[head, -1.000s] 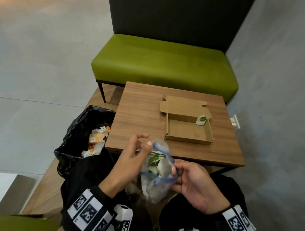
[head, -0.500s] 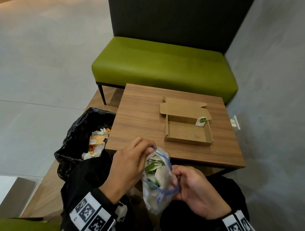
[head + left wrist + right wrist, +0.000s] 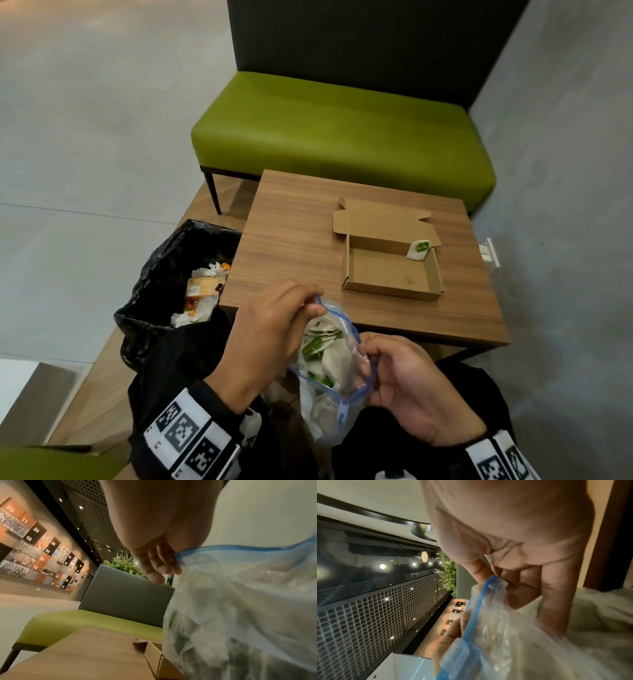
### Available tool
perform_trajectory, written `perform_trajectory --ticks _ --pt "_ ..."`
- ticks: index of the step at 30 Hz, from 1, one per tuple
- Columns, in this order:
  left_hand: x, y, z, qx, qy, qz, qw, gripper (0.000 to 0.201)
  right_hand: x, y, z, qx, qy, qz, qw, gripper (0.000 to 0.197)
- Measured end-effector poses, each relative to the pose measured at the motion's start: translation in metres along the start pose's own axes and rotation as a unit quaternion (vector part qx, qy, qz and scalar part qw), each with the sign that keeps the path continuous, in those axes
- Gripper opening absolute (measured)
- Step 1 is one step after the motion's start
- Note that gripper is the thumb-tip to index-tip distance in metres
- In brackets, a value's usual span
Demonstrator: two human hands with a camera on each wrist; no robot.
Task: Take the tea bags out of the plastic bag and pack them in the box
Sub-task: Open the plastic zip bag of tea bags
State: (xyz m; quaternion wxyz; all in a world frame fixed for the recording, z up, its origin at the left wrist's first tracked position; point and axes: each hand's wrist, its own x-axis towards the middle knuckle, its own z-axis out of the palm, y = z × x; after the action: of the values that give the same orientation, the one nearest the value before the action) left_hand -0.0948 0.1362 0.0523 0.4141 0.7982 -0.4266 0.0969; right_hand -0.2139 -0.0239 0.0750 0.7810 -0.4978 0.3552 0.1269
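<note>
Bag (image 3: 337,387) held over lap, mouth up, tilted toward box (image 3: 390,274). Left hand (image 3: 270,339) pinches far-left rim by blue zip; right hand (image 3: 411,387) curls round near-right rim, spreading mouth. Tea bags (image 3: 322,339) just inside, under left fingertips. Box open on bench (image 3: 291,240), ahead and right; one tea bag (image 3: 418,248) at its far right corner. Right hand nearer box.

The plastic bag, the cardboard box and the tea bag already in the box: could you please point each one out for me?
plastic bag (image 3: 342,407): head view, on its clear lower wall.
cardboard box (image 3: 383,277): head view, on its bare floor.
tea bag (image 3: 418,249): head view, on its white middle, at the box's far right corner.
</note>
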Motion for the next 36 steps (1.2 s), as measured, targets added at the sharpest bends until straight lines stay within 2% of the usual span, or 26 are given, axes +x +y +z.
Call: perform_trajectory --ticks 3,4,5,6,8,9,10,11,13,14,16,18,21,23,24,26,28,29,32,34,36 --pt "-0.002 -0.002 0.005 -0.051 -0.054 -0.110 0.991 0.033 0.002 -0.002 -0.001 -0.024 0.015 -0.032 0.999 0.040" --pt "-0.002 -0.001 0.006 -0.090 -0.084 -0.169 0.978 0.032 0.003 -0.002 -0.001 -0.035 0.024 -0.042 0.998 0.038" --pt "-0.001 0.001 0.006 -0.161 -0.107 -0.243 0.951 0.033 0.005 -0.003 -0.001 -0.043 0.032 -0.052 0.997 0.035" --pt "-0.001 0.003 0.006 -0.261 -0.116 -0.320 0.903 0.035 0.007 -0.003 -0.002 -0.048 0.037 -0.062 0.996 0.031" --pt "0.001 0.009 0.005 -0.463 -0.112 -0.440 0.761 0.033 0.012 -0.002 -0.003 -0.063 0.047 -0.088 0.993 0.025" --pt "0.002 0.011 0.004 -0.533 -0.108 -0.472 0.694 0.027 0.014 -0.002 -0.002 -0.077 0.050 -0.104 0.990 0.025" --pt "0.003 0.011 0.002 -0.575 -0.101 -0.494 0.644 0.019 0.016 -0.002 -0.001 -0.092 0.055 -0.123 0.987 0.025" --pt "0.004 0.013 0.001 -0.606 -0.091 -0.507 0.606 0.012 0.018 -0.001 0.000 -0.111 0.068 -0.147 0.981 0.024" --pt "0.004 0.014 0.000 -0.644 -0.047 -0.514 0.565 0.017 0.022 0.001 0.000 -0.165 0.127 -0.206 0.956 0.014" --pt "0.004 0.014 0.001 -0.657 -0.017 -0.506 0.558 0.023 0.022 0.003 -0.001 -0.194 0.168 -0.230 0.939 0.016" --pt "0.004 0.016 0.002 -0.680 0.033 -0.486 0.548 0.044 0.017 0.007 -0.005 -0.259 0.249 -0.255 0.898 0.043" --pt "0.001 0.018 0.003 -0.702 0.063 -0.463 0.538 0.048 0.007 0.009 -0.008 -0.316 0.304 -0.252 0.863 0.058" --pt "-0.004 0.016 0.009 -0.690 0.086 -0.449 0.561 0.028 -0.002 0.011 -0.005 -0.363 0.306 -0.224 0.851 0.048" --pt "-0.007 0.017 0.015 -0.691 0.093 -0.443 0.564 0.035 0.003 0.014 -0.004 -0.372 0.313 -0.215 0.847 0.040" --pt "-0.008 0.018 0.017 -0.692 0.090 -0.435 0.569 0.042 0.008 0.016 -0.006 -0.350 0.316 -0.212 0.856 0.040" --pt "-0.011 0.022 0.018 -0.686 0.074 -0.423 0.588 0.052 0.022 0.021 -0.012 -0.249 0.318 -0.206 0.891 0.039" --pt "-0.012 0.023 0.019 -0.673 0.062 -0.427 0.601 0.054 0.032 0.024 -0.015 -0.159 0.303 -0.187 0.921 0.017" --pt "-0.013 0.023 0.020 -0.665 0.060 -0.433 0.606 0.056 0.034 0.025 -0.014 -0.124 0.289 -0.177 0.933 0.012" --pt "-0.013 0.024 0.025 -0.623 0.048 -0.460 0.630 0.052 0.033 0.022 -0.009 -0.047 0.251 -0.163 0.953 0.023" --pt "-0.016 0.021 0.030 -0.571 0.027 -0.489 0.659 0.040 0.032 0.020 -0.008 0.016 0.232 -0.142 0.962 0.025" --pt "-0.020 0.016 0.035 -0.517 0.003 -0.525 0.676 0.041 0.030 0.017 -0.009 0.081 0.201 -0.104 0.971 0.025"
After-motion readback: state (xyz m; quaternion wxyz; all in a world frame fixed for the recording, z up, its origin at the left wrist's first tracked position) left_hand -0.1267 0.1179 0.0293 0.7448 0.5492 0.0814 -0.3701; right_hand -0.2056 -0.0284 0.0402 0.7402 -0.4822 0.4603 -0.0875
